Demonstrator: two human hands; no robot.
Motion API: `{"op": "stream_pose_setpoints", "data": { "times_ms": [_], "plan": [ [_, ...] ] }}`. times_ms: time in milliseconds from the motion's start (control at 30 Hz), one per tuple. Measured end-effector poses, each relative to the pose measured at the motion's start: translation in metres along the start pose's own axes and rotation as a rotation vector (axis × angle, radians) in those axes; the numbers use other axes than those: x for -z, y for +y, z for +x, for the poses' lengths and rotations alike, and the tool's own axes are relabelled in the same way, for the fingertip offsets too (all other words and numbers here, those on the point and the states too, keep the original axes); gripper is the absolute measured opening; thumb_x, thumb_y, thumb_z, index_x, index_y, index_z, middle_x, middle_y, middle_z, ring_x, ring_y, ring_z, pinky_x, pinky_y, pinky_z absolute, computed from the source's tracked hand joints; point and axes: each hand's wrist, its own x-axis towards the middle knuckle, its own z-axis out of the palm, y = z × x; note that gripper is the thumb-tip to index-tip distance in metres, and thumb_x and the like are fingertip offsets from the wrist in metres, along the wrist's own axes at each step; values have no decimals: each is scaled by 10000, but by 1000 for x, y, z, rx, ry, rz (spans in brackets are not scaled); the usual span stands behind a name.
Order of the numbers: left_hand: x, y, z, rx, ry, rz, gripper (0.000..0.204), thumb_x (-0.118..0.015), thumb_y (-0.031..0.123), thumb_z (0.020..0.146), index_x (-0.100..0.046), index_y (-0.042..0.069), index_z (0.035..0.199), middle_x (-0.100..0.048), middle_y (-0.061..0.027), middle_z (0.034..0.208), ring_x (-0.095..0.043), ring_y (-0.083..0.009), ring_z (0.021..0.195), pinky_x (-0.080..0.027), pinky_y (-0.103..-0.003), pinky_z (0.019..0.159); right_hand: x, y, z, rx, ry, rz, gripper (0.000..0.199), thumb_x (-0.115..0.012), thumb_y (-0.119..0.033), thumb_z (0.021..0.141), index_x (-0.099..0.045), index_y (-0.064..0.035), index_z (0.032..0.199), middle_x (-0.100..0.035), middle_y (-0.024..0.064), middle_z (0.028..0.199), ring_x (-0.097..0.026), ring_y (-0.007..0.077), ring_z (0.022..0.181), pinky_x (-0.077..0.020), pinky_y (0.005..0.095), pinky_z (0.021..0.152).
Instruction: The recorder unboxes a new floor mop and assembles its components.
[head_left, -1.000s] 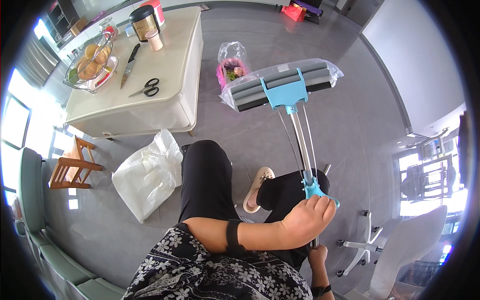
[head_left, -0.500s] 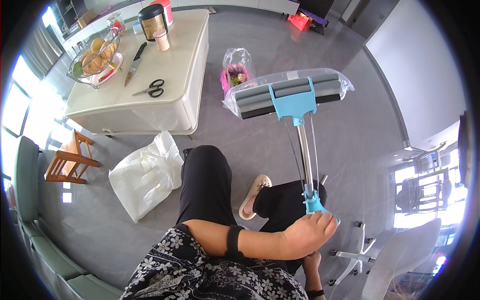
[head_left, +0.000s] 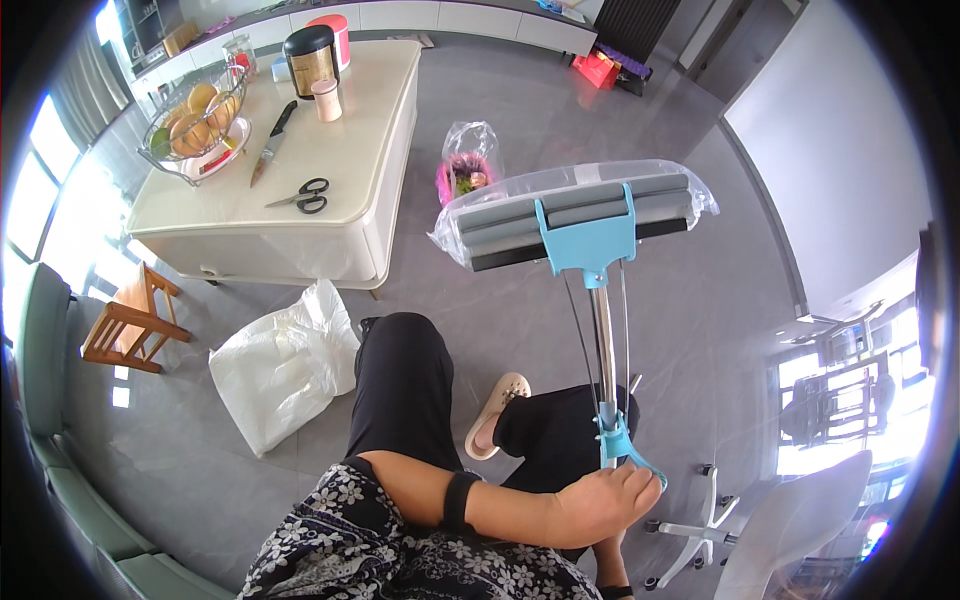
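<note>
A sponge mop point(head_left: 590, 245) stands tilted in front of me, its blue head up and away from me. Clear plastic film point(head_left: 690, 185) wraps the grey sponge. My left hand point(head_left: 605, 505) reaches across my body, its fingers closed on the blue lever at the lower part of the metal pole. Below it, my right hand point(head_left: 608, 555) is mostly covered by the left one. The right hand's fingers are hidden, and so is the pole's lower end.
A cream table point(head_left: 330, 225) at the left bears scissors point(head_left: 312, 195), a knife point(head_left: 272, 145) and a fruit basket point(head_left: 195, 130). On the floor lie a white plastic bag point(head_left: 285, 370) and a bagged bouquet point(head_left: 466, 172). A wooden stool point(head_left: 135, 325) and white swivel chair point(head_left: 805, 530) flank me.
The whole view has shifted, so the room sits lower in the picture. My left hand has moved slightly down with the mop's lever, and more of the lever shows past its fingers.
</note>
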Motion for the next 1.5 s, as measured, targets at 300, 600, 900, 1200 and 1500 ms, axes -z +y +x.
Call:
{"op": "stream_pose_setpoints", "data": {
  "times_ms": [300, 600, 900, 1200, 1500],
  "plan": [
    [-7, -8, -1, -14, -14, -258, 234, -580, 109, 700, -453, -7, 859, -488, -94, 763, -566, -221, 681, -490, -298, 583, -5, 1, 2, 0, 63, 54, 307, -656, -285, 681, -608, 16, 645, -565, 202, 576, -615, 303, 566, -431, 399, 505],
    [4, -30, 11, 9, 0, -331, 227, -604, 170, 790, -462, 10, 868, -542, -109, 754, -583, -251, 670, -489, -315, 583, -11, 24, -5, -176, 23, 105, 269, -641, -210, 659, -543, 22, 563, -479, 208, 488, -525, 306, 445, -382, 400, 456],
    [12, -52, 27, 48, 171, -293, 248, -651, 120, 740, -494, 5, 894, -529, -98, 724, -568, -263, 635, -471, -339, 534, -13, 27, -8, -189, 87, 143, 177, -560, -119, 628, -517, 42, 568, -471, 240, 515, -529, 371, 487, -375, 413, 458],
    [14, -88, 43, 85, 306, -171, 222, -662, 102, 735, -543, 25, 907, -568, -114, 732, -570, -294, 619, -460, -355, 517, -13, 24, -3, -158, 162, 151, 150, -505, -50, 621, -444, 31, 510, -397, 105, 417, -388, 121, 423, -323, 367, 411],
    [26, -130, 58, 254, 229, -38, 209, -624, 182, 785, -537, 31, 901, -583, -102, 757, -570, -307, 681, -449, -363, 546, 3, 28, 10, -180, 129, -9, 233, -617, -148, 574, -474, 27, 522, -456, 184, 464, -480, 293, 424, -384, 396, 462]
  ]
}}
